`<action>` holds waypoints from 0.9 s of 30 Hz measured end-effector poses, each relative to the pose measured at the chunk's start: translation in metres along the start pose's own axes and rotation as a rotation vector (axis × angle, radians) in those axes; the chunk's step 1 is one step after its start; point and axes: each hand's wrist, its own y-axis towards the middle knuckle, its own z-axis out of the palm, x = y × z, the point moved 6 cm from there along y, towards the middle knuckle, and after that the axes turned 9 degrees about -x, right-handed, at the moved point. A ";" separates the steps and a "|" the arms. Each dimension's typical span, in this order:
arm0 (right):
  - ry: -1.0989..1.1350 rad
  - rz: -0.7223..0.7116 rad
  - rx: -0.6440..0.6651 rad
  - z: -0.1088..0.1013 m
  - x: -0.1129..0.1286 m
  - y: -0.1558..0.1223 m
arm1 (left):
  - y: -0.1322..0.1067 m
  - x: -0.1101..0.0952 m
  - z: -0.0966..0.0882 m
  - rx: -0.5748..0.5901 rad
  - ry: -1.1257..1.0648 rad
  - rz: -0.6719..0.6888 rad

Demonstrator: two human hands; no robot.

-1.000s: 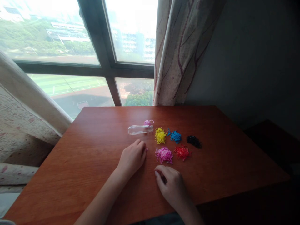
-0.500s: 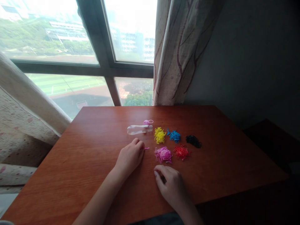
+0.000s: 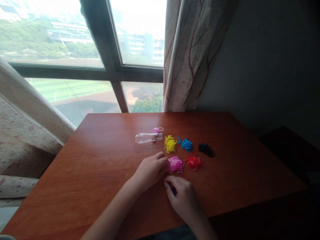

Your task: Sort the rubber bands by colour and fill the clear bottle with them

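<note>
My left hand [image 3: 150,170] lies on the wooden table [image 3: 100,173] with its fingers curled together, the tips touching the left edge of a pink pile of small rubber bands [image 3: 176,164]. Whatever the fingertips pinch is hidden. My right hand [image 3: 183,196] rests just below that pile, fingers curled under, nothing visible in it. Around the pink pile lie a yellow pile [image 3: 170,144], a blue pile [image 3: 186,144], a red pile [image 3: 193,161] and a black pile [image 3: 206,150]. A clear plastic bottle [image 3: 147,137] lies on its side beyond my left hand, its pink cap [image 3: 157,129] beside its mouth.
A window [image 3: 75,50] with a dark frame stands behind the table, a patterned curtain [image 3: 192,53] hanging at its right. A dark wall runs along the right. Patterned fabric [image 3: 22,133] lies to the left of the table. A low dark surface [image 3: 295,150] sits past the table's right edge.
My left hand has slid right, from a stray pink band on the table to the edge of the pink pile; that stray band no longer shows. My right hand has stayed still.
</note>
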 end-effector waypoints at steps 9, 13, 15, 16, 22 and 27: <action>0.020 0.015 -0.007 -0.001 0.002 -0.001 | -0.013 0.007 -0.004 -0.060 0.040 -0.073; 0.031 0.041 -0.056 -0.009 -0.005 -0.002 | -0.021 0.005 -0.006 -0.019 0.033 -0.021; 0.018 0.056 -0.095 -0.018 -0.014 -0.004 | -0.022 0.001 -0.004 -0.004 0.027 0.014; 0.001 0.062 -0.119 -0.024 -0.020 -0.006 | -0.021 -0.001 -0.004 -0.002 0.027 0.026; -0.144 0.067 -0.178 -0.047 -0.048 -0.011 | -0.019 -0.006 0.002 0.002 0.016 0.053; -0.170 0.081 -0.129 -0.044 -0.052 -0.009 | -0.021 -0.005 0.003 -0.014 -0.019 0.076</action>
